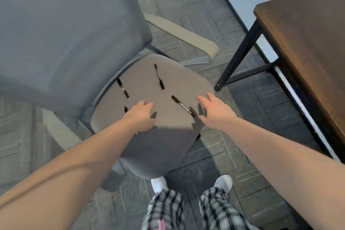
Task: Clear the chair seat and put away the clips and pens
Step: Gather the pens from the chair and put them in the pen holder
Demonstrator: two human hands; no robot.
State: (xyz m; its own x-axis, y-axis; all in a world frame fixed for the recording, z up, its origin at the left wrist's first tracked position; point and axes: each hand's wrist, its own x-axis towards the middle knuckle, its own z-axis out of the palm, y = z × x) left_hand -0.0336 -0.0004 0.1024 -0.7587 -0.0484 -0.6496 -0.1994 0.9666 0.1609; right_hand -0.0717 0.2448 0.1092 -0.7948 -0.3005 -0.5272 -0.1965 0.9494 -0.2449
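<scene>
The chair seat (149,84) is a rounded pad covered in grey fabric, matte and smooth, with soft corners and a thin dark frame along its back edge under the tall grey backrest (65,33). Four black pens lie on it, well apart from each other: one pen (159,76) near the back edge of the seat, a second pen (123,89) close to the back-left edge beside the backrest, a third pen (182,106) toward the right edge, lying diagonally, and a fourth pen (126,109) at the left edge — only its end is visible, the rest is hidden by the left hand. The left hand (142,117) is over the left part of the seat, fingers bent downward and holding nothing that can be seen. The right hand (212,112) is above the right edge with fingers spread open and empty, just beside the tip of the third pen. The middle and the front part of the seat are bare, the front in shadow. To the right, across a strip of grey patterned carpet (242,99), stands a brown wooden table (308,43) with black metal legs — it is well apart from the seat. The beige armrest (186,33) curves behind the right corner.
</scene>
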